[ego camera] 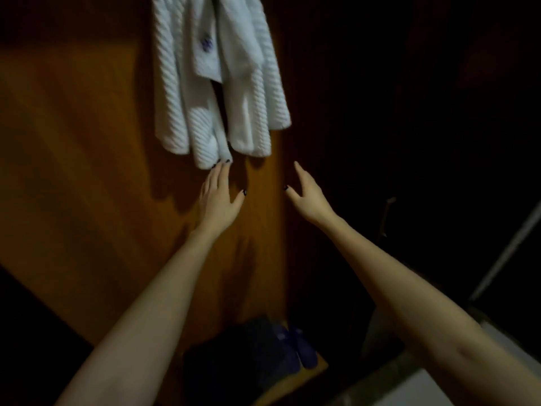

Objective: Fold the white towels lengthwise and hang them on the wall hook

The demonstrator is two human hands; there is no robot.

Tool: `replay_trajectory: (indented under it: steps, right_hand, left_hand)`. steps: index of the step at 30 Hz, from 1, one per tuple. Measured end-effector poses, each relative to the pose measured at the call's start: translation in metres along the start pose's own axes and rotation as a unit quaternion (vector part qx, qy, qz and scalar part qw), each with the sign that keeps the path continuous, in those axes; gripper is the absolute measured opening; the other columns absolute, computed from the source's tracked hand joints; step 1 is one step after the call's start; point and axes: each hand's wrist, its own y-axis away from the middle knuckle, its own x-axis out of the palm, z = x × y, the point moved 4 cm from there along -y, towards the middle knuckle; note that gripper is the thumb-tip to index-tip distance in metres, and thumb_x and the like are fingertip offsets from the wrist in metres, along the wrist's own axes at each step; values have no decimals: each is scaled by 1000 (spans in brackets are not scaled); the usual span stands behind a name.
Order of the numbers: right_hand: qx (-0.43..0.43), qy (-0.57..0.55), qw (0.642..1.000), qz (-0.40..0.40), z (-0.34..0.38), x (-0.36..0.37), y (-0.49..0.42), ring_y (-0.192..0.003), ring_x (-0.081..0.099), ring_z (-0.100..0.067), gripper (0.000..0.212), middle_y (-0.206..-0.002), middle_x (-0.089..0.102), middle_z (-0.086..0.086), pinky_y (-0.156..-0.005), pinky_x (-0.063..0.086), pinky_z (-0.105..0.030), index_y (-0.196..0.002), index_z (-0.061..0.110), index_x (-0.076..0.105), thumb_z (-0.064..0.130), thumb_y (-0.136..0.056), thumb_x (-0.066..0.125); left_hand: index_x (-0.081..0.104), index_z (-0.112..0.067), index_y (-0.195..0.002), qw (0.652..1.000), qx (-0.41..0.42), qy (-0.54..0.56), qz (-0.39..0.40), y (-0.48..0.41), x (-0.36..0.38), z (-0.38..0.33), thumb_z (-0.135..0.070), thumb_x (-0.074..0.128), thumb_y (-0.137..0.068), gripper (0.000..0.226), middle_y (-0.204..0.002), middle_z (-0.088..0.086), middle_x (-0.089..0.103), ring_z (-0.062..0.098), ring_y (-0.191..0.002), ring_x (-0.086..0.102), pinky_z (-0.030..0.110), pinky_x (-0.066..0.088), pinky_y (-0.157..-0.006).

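Left hand [220, 194] flat, fingers straight, tips touching the bottom edge of the white towels [216, 83]. Right hand [307, 194] spread, fingers relaxed, holding nothing, apart from the towels to their lower right. Towels hang folded against a brown wooden panel [87, 142]; hook out of view above the frame. Dark blue slippers [298, 344] on the floor below. Room very dim, right side black.

Both arms outstretched; left hand [218, 194], right hand [307, 193] fingers straight.
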Motion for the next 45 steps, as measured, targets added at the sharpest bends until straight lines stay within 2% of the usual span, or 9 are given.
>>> replay_trajectory:
  steps: [4, 8, 11, 13, 16, 22, 27, 36, 45]
  right_hand:
    - [124, 104, 984, 72, -77, 5, 129, -149, 16, -29, 66, -162, 16, -11, -119, 22, -49, -155, 27, 12, 37, -100, 46]
    - [256, 163, 943, 133, -156, -11, 265, -144, 21, -36, 64, -160, 19, -14, -114, 26, -50, -155, 24, 12, 37, -101, 43]
    - [331, 165, 914, 167, -182, -4, 330, -142, 24, -39, 64, -157, 22, -13, -112, 27, -51, -155, 23, 12, 38, -101, 42]
    - [486, 157, 850, 129, -232, -59, 479, -137, 30, -38, 62, -152, 29, -16, -109, 32, -51, -154, 20, 16, 38, -101, 42]
    - [523, 150, 834, 90, -240, -62, 525, -134, 34, -38, 59, -149, 33, -17, -106, 34, -51, -152, 19, 21, 35, -100, 43]
    - [664, 91, 742, 28, -273, -85, 703, -135, 33, -37, 59, -151, 32, -17, -108, 32, -47, -154, 15, 19, 28, -101, 42]
    - [716, 39, 697, -10, -300, -81, 813, -132, 39, -36, 57, -148, 37, -18, -107, 36, -42, -154, 13, 20, 26, -102, 42]
    - [755, 23, 655, -17, -414, -2, 951, -136, 38, -26, 58, -151, 37, -10, -110, 32, -35, -153, 13, 21, 26, -102, 44]
    - [791, -24, 609, -52, -585, 131, 1051, -139, 35, -30, 58, -154, 32, -14, -113, 29, -40, -154, 10, 19, 33, -104, 39]
  left_hand:
    - [21, -20, -150, 976, 47, -24, 213, 95, 73, -37, -37, 47, -97, 62, -160, 3, 14, 21, -146, 11, 41, 13, -118]
    - [21, -20, -150, 919, 124, -55, 369, 191, 150, -95, -38, 44, -97, 60, -159, 5, 15, 24, -147, 5, 44, 9, -118]
    - [24, -20, -150, 902, 143, -60, 404, 240, 174, -115, -38, 44, -97, 59, -159, 5, 17, 26, -147, 4, 45, 11, -119]
    - [24, -19, -150, 799, 265, -17, 539, 345, 246, -223, -37, 44, -97, 59, -158, 5, 17, 25, -147, 5, 45, 13, -118]
    - [24, -17, -150, 779, 294, -35, 553, 374, 251, -244, -33, 46, -97, 59, -158, 5, 19, 24, -147, 7, 43, 15, -118]
    - [22, -16, -150, 655, 407, -8, 637, 515, 291, -336, -30, 46, -98, 59, -158, 5, 18, 21, -147, 10, 43, 16, -117]
    - [23, -16, -150, 597, 443, 16, 669, 624, 322, -384, -27, 47, -98, 59, -158, 3, 19, 20, -146, 13, 42, 16, -117]
    - [29, -14, -148, 549, 413, 18, 726, 798, 432, -370, -24, 48, -97, 55, -153, 8, 29, 23, -141, 23, 34, 23, -113]
    - [38, -9, -142, 502, 443, 22, 743, 967, 606, -323, -26, 53, -95, 53, -148, 11, 38, 28, -136, 32, 35, 29, -108]
